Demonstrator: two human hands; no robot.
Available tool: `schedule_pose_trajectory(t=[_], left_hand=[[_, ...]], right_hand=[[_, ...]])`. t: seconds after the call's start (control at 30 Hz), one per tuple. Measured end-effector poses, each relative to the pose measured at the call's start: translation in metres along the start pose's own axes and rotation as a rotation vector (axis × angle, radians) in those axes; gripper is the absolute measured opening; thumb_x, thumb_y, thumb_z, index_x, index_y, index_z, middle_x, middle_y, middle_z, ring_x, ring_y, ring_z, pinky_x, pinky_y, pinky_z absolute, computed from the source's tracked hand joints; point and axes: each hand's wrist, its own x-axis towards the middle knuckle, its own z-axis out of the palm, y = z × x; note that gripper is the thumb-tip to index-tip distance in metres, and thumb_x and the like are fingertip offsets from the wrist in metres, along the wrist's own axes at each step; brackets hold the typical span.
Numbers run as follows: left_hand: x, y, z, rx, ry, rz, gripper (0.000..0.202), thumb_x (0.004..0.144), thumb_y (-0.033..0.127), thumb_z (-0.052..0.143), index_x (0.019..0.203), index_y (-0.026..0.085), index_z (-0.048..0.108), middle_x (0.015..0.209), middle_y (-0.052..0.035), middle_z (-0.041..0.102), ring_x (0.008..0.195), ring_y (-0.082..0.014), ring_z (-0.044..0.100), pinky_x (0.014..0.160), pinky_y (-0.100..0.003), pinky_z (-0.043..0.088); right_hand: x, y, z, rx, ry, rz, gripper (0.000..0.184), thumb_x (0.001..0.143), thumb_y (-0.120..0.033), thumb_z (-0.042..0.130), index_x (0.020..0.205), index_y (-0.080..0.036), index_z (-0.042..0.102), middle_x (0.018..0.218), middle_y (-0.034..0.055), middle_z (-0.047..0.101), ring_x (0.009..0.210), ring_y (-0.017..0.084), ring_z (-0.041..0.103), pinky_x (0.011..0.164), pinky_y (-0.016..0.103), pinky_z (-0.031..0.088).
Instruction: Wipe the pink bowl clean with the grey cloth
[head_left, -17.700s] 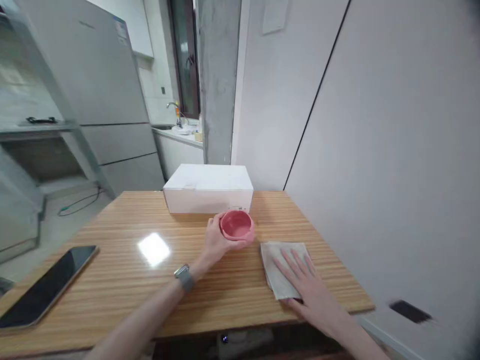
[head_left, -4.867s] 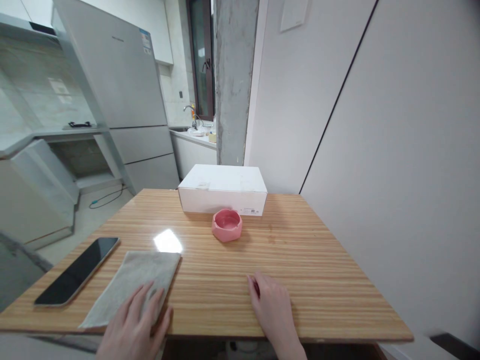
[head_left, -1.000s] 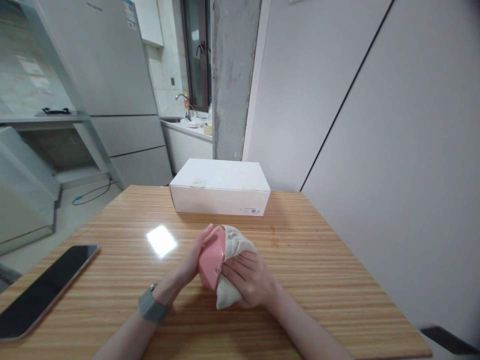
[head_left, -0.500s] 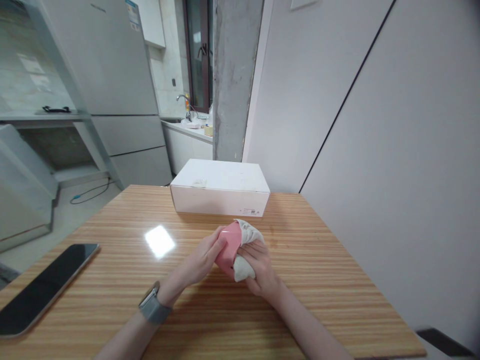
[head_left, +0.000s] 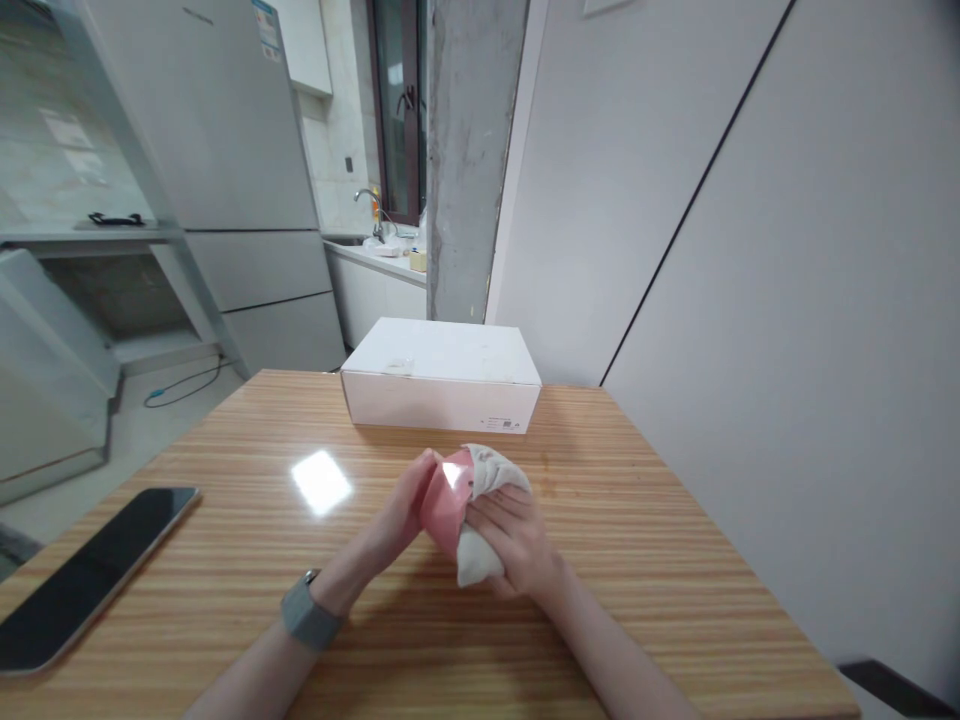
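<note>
The table (head_left: 675, 600) lay below all the fingers, the white box (head_left: 441, 402) beyond their tips. The pink bowl (head_left: 444, 512) was tilted, clamped by the fingers of the left hand (head_left: 397, 515). The right hand (head_left: 516, 540)'s fingers, together, pressed the cloth (head_left: 477, 562) against it. Good wiping probably needed a firm left grip and even right-hand pressure.

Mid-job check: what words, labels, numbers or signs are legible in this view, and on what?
No text is legible.
White box: fine print at the front's lower right, too small to read.
Refrigerator: a dark mark near the top, too blurred to read.
Sticker on the refrigerator: too small to read.
Pink bowl: no lettering on the part that shows.
</note>
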Motion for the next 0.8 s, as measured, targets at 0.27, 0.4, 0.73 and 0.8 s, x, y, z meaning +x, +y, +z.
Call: schedule_pose_trajectory(t=[0.27,0.4,0.73,0.8], left_hand=[[0.005,0.002,-0.004,0.255,0.023,0.012,0.028,0.078,0.04,0.062,0.093,0.017,0.07,0.096,-0.0042,0.071,0.11,-0.0255,0.055,0.104,-0.038,0.034],[-0.001,0.006,-0.005,0.448,0.011,0.099,0.033,0.082,0.041,0.058,0.102,0.018,0.068,0.115,-0.0057,0.066,0.118,-0.0252,0.05,0.109,-0.036,0.027],[-0.015,0.009,0.011,0.278,-0.174,0.128,0.035,0.084,0.032,0.058,0.118,0.023,0.055,0.118,-0.0048,0.06,0.112,-0.0206,0.052,0.095,-0.028,0.039],[-0.01,0.004,0.009,0.094,-0.143,0.088,0.02,0.081,0.033,0.059,0.097,0.022,0.06,0.095,-0.0017,0.065,0.089,-0.0162,0.058,0.08,-0.025,0.044]], right_hand=[[0.002,-0.007,0.0,0.045,-0.066,-0.042,0.045,0.09,-0.041,0.028,0.099,-0.012,0.061,0.083,0.0108,0.069,0.076,0.022,0.063,0.073,0.036,0.049],[0.0,-0.003,-0.003,0.079,-0.039,0.004,0.045,0.091,-0.042,0.026,0.1,-0.013,0.06,0.083,0.0104,0.068,0.078,0.022,0.062,0.073,0.037,0.048],[0.0,0.001,-0.009,0.185,0.142,0.294,0.036,0.087,-0.034,0.031,0.099,-0.018,0.061,0.09,0.0108,0.067,0.082,0.025,0.063,0.07,0.039,0.045],[0.0,0.001,-0.007,0.129,0.117,0.198,0.042,0.089,-0.039,0.029,0.106,-0.015,0.059,0.089,0.012,0.068,0.081,0.025,0.063,0.069,0.039,0.045]])
